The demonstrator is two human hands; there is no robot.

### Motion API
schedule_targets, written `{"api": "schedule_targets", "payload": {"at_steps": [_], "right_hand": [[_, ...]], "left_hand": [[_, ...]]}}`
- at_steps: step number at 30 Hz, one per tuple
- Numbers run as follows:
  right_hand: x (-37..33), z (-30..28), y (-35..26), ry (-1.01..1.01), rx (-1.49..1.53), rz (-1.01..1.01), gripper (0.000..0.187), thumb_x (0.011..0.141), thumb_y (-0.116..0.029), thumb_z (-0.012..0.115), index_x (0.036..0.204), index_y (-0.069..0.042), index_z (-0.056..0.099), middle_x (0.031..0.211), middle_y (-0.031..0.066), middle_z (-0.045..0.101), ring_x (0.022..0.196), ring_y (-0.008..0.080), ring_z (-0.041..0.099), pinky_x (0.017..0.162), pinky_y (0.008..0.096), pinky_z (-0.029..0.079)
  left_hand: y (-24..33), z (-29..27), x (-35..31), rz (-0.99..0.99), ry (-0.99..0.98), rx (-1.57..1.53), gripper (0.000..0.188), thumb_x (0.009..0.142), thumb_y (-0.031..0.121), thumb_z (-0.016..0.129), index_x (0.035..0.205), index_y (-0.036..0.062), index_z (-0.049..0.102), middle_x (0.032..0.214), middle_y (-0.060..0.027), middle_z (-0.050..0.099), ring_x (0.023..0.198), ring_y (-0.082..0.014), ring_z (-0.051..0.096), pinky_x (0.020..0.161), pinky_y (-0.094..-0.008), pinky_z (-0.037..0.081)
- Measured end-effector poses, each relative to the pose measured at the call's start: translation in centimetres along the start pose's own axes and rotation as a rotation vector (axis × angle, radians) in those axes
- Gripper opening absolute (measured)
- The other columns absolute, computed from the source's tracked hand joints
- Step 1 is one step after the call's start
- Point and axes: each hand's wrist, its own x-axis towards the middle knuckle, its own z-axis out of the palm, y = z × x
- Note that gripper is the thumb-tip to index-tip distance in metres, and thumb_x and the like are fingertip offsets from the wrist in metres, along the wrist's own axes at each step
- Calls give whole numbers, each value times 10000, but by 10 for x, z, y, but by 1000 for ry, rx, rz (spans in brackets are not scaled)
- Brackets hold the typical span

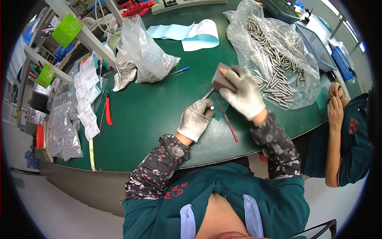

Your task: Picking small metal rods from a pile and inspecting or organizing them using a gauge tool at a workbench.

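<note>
Head view: your left hand [197, 118] pinches a pin [212, 108], probably so the tip pokes out; right hand [242, 89] grips a block [222, 78].

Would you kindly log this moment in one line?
Left hand: holds pin; right hand: holds block; red-handled tool: on table; pins: heaped on plastic

Room left of left hand [196, 119]; red-handled file [227, 119] obstructs right
</note>
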Motion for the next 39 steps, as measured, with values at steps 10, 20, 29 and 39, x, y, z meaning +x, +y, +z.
{"api": "schedule_targets", "payload": {"at_steps": [10, 20, 29, 39], "right_hand": [[-36, -18, -30, -4, -114, -124, 406, 669, -288, 567, 1021, -89, 594, 1001, 245, 507, 882, 349, 528, 755, 434, 435], [-44, -7, -26, 30, -142, -183, 371, 661, -299, 577, 984, -120, 603, 945, 211, 529, 853, 328, 533, 739, 442, 425], [-18, -16, -10, -111, -303, 52, 396, 665, -270, 590, 1029, -114, 584, 929, 158, 524, 876, 291, 528, 750, 411, 436], [-7, 4, -29, -29, -110, -152, 436, 656, -301, 620, 1023, -72, 565, 1109, 181, 477, 1075, 331, 428, 877, 449, 354]], "left_hand": [[-1, 2, 1, 1, 39, -41, 144, 688, 95, 640, 798, 76, 549, 737, -92, 584, 696, -266, 582, 606, -332, 458], [-2, 2, 0, -4, 37, -114, 152, 693, 0, 629, 827, 16, 561, 692, -44, 587, 639, -99, 553, 606, -244, 463], [-6, 1, 1, -120, -47, -163, 143, 707, 83, 640, 808, 66, 541, 732, -73, 583, 668, -189, 587, 615, -269, 460], [-2, -42, 10, -422, 93, -1715, 103, 831, 159, 498, 872, 66, 476, 681, 5, 438, 431, -79, 311, 372, -197, 265]]}}
